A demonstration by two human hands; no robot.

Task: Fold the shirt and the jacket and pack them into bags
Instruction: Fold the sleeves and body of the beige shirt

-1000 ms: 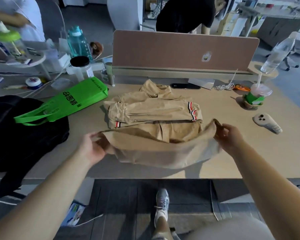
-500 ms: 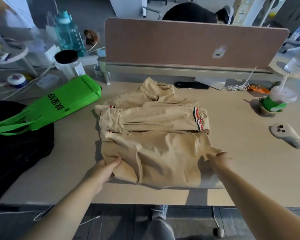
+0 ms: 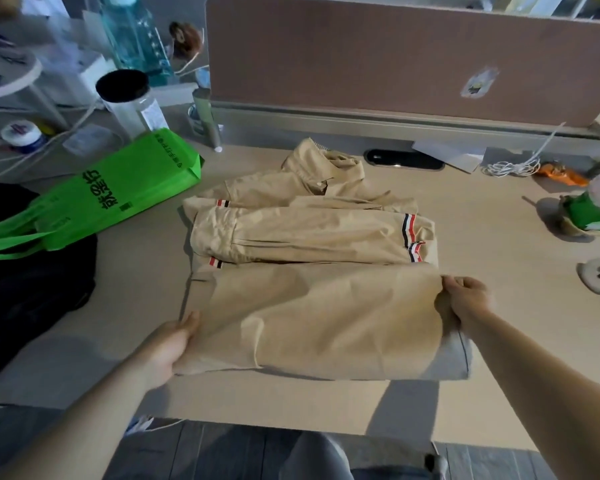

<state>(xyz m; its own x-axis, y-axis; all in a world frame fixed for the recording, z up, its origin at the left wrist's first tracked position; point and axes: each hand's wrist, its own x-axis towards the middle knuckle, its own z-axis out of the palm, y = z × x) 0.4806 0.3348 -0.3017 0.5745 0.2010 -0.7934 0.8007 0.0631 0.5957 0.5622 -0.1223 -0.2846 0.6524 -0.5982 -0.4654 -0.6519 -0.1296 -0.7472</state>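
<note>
Wood desk (image 3: 499, 292) fills our view, and our tan shirt (image 3: 312, 233) lies in the middle with its near part folded over. Our left hand (image 3: 168, 344) holds the fold's edge at 8 o'clock, thumb on top, other fingers hidden under the cloth. Our right hand (image 3: 465, 299) curls round the edge at 4 o'clock. The green bag (image 3: 118, 199) lies near at 10 o'clock. The cup (image 3: 589, 209) sits well apart at 3 o'clock, with bare desk between
</note>
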